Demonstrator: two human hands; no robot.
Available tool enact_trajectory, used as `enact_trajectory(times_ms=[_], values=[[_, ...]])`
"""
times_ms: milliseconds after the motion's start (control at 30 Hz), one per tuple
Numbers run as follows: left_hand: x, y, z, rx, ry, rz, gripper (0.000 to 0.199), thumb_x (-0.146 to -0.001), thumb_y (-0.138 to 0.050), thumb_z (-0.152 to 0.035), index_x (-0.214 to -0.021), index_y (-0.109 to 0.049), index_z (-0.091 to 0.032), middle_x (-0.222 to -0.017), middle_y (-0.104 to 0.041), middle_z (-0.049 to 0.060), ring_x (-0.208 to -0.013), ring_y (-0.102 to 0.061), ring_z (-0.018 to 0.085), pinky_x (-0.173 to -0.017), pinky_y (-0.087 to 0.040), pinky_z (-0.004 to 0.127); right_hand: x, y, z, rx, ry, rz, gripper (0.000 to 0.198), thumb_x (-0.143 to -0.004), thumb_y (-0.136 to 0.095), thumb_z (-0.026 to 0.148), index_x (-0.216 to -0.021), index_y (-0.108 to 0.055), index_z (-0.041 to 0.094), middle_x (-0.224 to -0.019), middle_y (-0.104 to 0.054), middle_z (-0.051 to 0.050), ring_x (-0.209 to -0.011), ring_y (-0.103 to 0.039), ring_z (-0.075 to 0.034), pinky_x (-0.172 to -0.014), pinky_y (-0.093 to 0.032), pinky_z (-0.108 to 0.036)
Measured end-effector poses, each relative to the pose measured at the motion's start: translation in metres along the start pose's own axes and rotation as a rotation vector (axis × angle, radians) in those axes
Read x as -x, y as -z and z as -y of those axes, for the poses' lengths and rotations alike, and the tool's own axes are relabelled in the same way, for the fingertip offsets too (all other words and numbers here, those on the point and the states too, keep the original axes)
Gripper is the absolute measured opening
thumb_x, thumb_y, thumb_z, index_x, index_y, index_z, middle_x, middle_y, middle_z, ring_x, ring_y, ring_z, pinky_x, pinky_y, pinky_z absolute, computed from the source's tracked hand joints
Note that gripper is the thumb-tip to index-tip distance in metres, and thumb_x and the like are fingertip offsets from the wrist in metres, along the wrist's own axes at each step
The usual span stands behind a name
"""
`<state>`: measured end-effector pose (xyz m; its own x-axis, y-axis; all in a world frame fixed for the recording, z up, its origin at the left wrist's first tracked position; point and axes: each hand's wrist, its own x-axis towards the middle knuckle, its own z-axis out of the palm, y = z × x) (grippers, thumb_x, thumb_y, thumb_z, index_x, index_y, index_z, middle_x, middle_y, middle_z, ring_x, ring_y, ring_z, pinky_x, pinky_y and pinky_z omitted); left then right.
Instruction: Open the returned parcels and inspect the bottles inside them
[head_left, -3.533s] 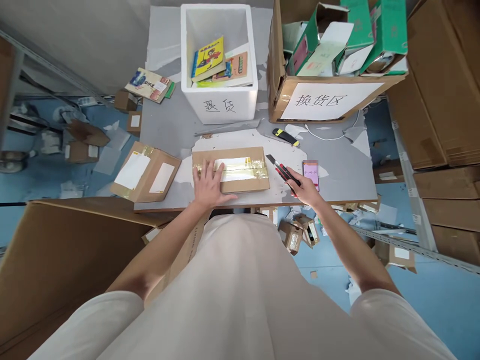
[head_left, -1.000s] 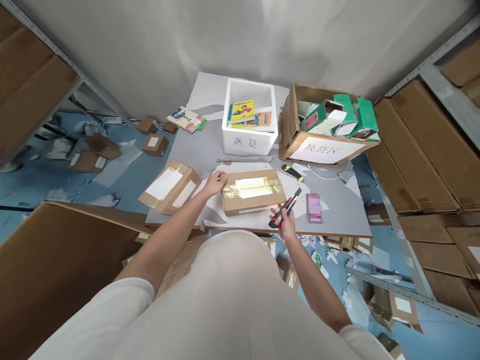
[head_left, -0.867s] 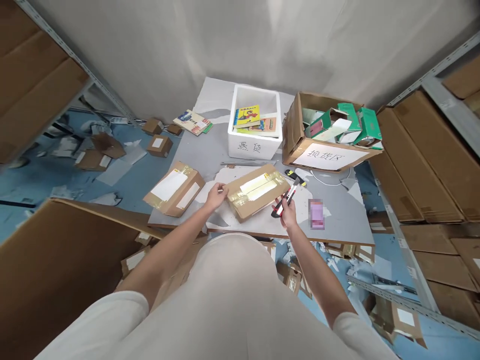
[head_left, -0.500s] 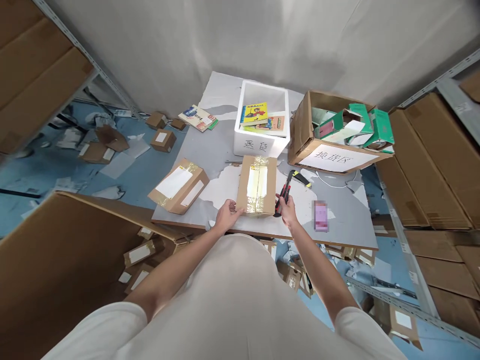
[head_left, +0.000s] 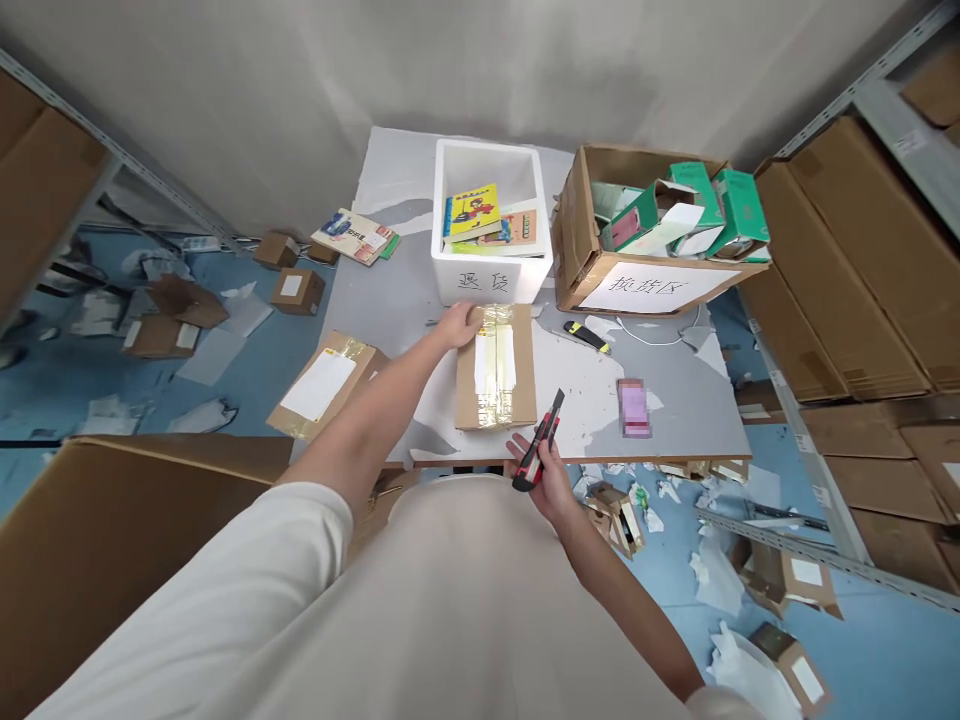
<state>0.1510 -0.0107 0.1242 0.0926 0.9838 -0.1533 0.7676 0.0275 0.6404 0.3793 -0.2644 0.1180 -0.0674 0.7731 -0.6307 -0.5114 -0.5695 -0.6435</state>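
A taped cardboard box (head_left: 517,375) with a white label and shiny tape along its middle lies flat near the front of the table. My left hand (head_left: 459,325) grips its far left corner; the fingertips are partly hidden at the edge. Close to my body, just off the box's near right corner, my right hand (head_left: 551,475) is closed on a red and black utility knife (head_left: 538,450). Its dark blade points up and away from me. A second cardboard box (head_left: 319,385) with a white label sits to the left, partly behind my left forearm.
Behind the box stands a white foam box (head_left: 487,280) holding books. Right of it, a carton (head_left: 585,270) contains green boxes. A yellow and black cutter (head_left: 586,337) and a pink phone-like item (head_left: 634,408), blurred, lie on the table (head_left: 690,420). Books (head_left: 352,237) rest at back left.
My left hand has moved from the box's near left corner to its far left corner. My right hand has drawn the utility knife back toward me, away from the box's right side.
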Motion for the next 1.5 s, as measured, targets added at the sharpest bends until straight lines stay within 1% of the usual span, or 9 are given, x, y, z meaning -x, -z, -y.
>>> enact_trajectory(times_ms=[133, 333, 467, 600, 733, 833, 1067, 1333, 1500], values=[[0.024, 0.000, 0.009, 0.004, 0.142, -0.133, 0.054, -0.083, -0.053, -0.041, -0.128, -0.058, -0.010, -0.127, -0.060, 0.017, -0.119, -0.056, 0.030, -0.103, -0.042, 0.039, -0.024, 0.000, 0.022, 0.041, 0.148, -0.056, 0.055, -0.078, -0.065, 0.060, -0.121, -0.042, 0.036, -0.122, -0.066, -0.003, -0.120, -0.061, -0.023, -0.086, -0.058, -0.045], [0.142, -0.015, 0.035, 0.116, 0.291, -0.237, 0.047, -0.077, -0.060, -0.055, -0.105, -0.064, -0.016, -0.097, -0.069, 0.009, -0.092, -0.065, 0.025, -0.086, -0.050, 0.036, -0.087, 0.024, 0.080, 0.271, 0.381, -0.144, 0.056, -0.070, -0.071, 0.058, -0.111, -0.049, 0.028, -0.113, -0.068, -0.003, -0.106, -0.066, -0.018, -0.086, -0.056, -0.034], [0.196, -0.035, 0.032, 0.161, 0.369, -0.281, 0.060, -0.075, -0.063, -0.056, -0.116, -0.056, -0.014, -0.102, -0.067, 0.012, -0.093, -0.065, 0.025, -0.084, -0.053, 0.037, -0.105, 0.034, 0.110, 0.544, 0.434, -0.087, 0.050, -0.074, -0.066, 0.057, -0.110, -0.053, 0.024, -0.110, -0.068, -0.005, -0.091, -0.069, -0.017, -0.078, -0.057, -0.032], [0.185, -0.037, 0.014, -0.090, 0.064, -0.337, 0.075, -0.075, -0.061, -0.042, -0.139, -0.040, -0.007, -0.145, -0.042, 0.023, -0.139, -0.037, 0.033, -0.112, -0.034, 0.045, -0.085, 0.058, 0.125, 0.806, 0.347, -0.092, 0.061, -0.077, -0.063, 0.056, -0.124, -0.052, 0.019, -0.083, -0.067, -0.002, -0.060, -0.064, -0.013, -0.058, -0.056, -0.029], [0.157, -0.037, -0.004, -0.324, -0.157, -0.074, 0.091, -0.072, -0.063, -0.056, -0.147, -0.035, -0.013, -0.158, -0.023, 0.021, -0.148, -0.011, 0.040, -0.117, -0.007, 0.059, -0.060, 0.077, 0.127, 0.950, 0.262, 0.016, 0.082, -0.079, -0.061, 0.050, -0.151, -0.031, 0.025, -0.091, -0.067, -0.003, -0.052, -0.058, -0.010, -0.048, -0.052, -0.027], [0.152, -0.044, -0.010, -0.415, -0.141, 0.003, 0.106, -0.070, -0.059, -0.071, -0.152, -0.027, -0.013, -0.160, -0.017, 0.022, -0.148, -0.009, 0.043, -0.114, 0.003, 0.064, -0.052, 0.079, 0.126, 0.974, 0.206, 0.063, 0.076, -0.083, -0.059, 0.045, -0.152, -0.033, 0.027, -0.095, -0.066, -0.004, -0.055, -0.058, -0.009, -0.048, -0.052, -0.025], [0.157, -0.047, -0.013, -0.494, -0.117, 0.048, 0.127, -0.057, -0.062, -0.083, -0.155, -0.020, -0.012, -0.161, -0.009, 0.022, -0.148, -0.003, 0.045, -0.113, 0.007, 0.064, -0.046, 0.074, 0.146, 1.054, 0.063, 0.087, 0.067, -0.086, -0.058, 0.031, -0.150, -0.037, 0.032, -0.089, -0.063, -0.002, -0.052, -0.058, -0.008, -0.043, -0.050, -0.022], [0.149, -0.045, -0.017, -0.484, -0.003, 0.087, 0.128, -0.058, -0.063, -0.080, -0.156, -0.013, -0.014, -0.162, -0.006, 0.021, -0.148, 0.002, 0.045, -0.112, 0.002, 0.066, -0.076, 0.071, 0.200, 1.295, -0.033, 0.286, 0.065, -0.084, -0.064, 0.023, -0.146, -0.045, 0.034, -0.062, -0.056, 0.004, -0.042, -0.051, -0.007, -0.033, -0.033, -0.014], [0.146, -0.043, -0.019, -0.489, 0.030, 0.121, 0.133, -0.056, -0.063, -0.082, -0.156, -0.008, -0.013, -0.162, -0.002, 0.022, -0.148, 0.006, 0.044, -0.111, 0.000, 0.066, -0.076, 0.071, 0.205, 1.355, -0.059, 0.333, 0.065, -0.087, -0.061, 0.026, -0.148, -0.040, 0.034, -0.064, -0.056, 0.004, -0.042, -0.049, -0.006, -0.036, -0.035, -0.015]])
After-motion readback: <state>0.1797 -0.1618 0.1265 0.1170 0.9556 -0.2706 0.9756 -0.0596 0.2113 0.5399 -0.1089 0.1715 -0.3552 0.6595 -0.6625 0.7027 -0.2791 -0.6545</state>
